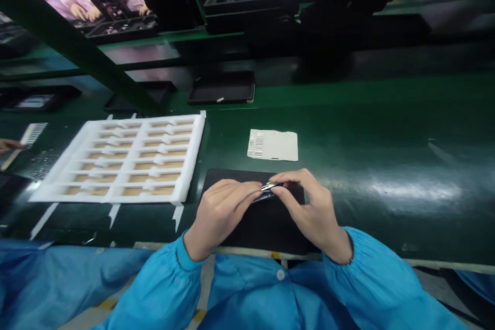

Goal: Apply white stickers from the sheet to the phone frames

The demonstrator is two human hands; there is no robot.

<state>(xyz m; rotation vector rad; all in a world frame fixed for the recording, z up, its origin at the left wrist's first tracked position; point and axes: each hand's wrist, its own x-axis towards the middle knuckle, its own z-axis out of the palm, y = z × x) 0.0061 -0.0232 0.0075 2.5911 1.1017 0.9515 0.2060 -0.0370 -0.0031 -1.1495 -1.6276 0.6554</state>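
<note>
Between my two hands, above a black mat [251, 229], is a small slim shiny metal part [268, 186]; its exact kind is too small to make out. My left hand [222, 209] pinches its left end between thumb and fingers. At its right end, my right hand [311, 203] closes thumb and forefinger on it. A second shiny strip shows just below, between the fingertips, and I cannot tell whether it belongs to the same part. Beyond the mat lies a pale card [280, 145] with rows of small silvery strips along its left side.
A white foam tray [126, 165] with slotted compartments sits to the left on the green bench [367, 129]. Behind is a shallow black tray [222, 87]. A co-worker's hand [10, 145] is at the far left, and a slanting green beam [77, 44] crosses the upper left.
</note>
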